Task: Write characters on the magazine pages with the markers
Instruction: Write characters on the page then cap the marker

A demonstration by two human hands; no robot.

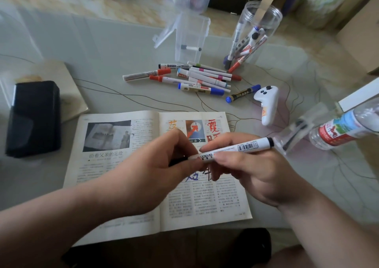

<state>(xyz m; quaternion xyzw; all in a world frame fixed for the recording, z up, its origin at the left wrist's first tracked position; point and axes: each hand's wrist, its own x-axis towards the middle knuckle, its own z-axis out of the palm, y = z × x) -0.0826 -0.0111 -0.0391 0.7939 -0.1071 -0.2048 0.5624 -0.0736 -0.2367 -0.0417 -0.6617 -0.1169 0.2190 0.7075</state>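
Note:
An open magazine (114, 165) lies in front of me on the table, with orange, red, blue and black characters on its right page. Above that page both hands hold one white marker (242, 147) with a barcode and a black end. My right hand (256, 171) grips the barrel. My left hand (164, 165) pinches the black cap end; I cannot tell whether the cap is on or off. A pile of several markers (196, 78) lies beyond the magazine.
A clear jar (264, 21) holding several markers stands at the back right, a clear box (190, 36) with one marker behind the pile. A white controller (268, 105) and a water bottle (344, 130) lie at the right. A black case (33, 118) sits on the left.

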